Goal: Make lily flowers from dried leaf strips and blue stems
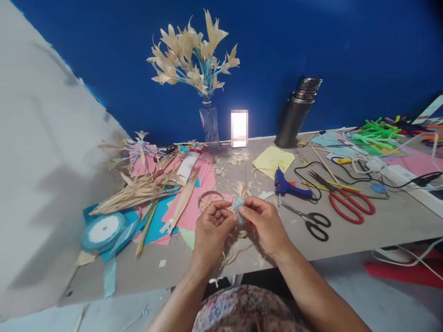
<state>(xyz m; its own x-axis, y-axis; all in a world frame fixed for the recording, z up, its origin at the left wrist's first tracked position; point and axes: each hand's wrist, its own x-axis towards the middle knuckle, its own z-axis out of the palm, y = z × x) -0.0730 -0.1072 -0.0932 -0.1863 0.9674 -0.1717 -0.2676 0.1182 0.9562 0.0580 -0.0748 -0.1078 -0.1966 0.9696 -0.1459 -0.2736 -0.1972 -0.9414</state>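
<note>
Left hand [213,223] and right hand [265,222] pinch a flower [240,191] near glue gun [289,186] and scissors [311,220]

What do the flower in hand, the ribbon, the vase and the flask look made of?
Flower: likely dried husk, matte; pale, papery petals.
Ribbon: probably fabric, smooth; thin, limp tail.
Vase: glass or plastic, clear; see-through walls leave it open.
Flask: likely metal, dark, shiny; bright highlights on the cap.

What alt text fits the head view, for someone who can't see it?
The right hand pinches a pale flower at its blue base, the left hand close beside it, above a cluttered table. To the right lie a blue glue gun, black-handled scissors and red-handled scissors; to the left, a ribbon roll. Behind, a bottle holds pale blooms.
</note>
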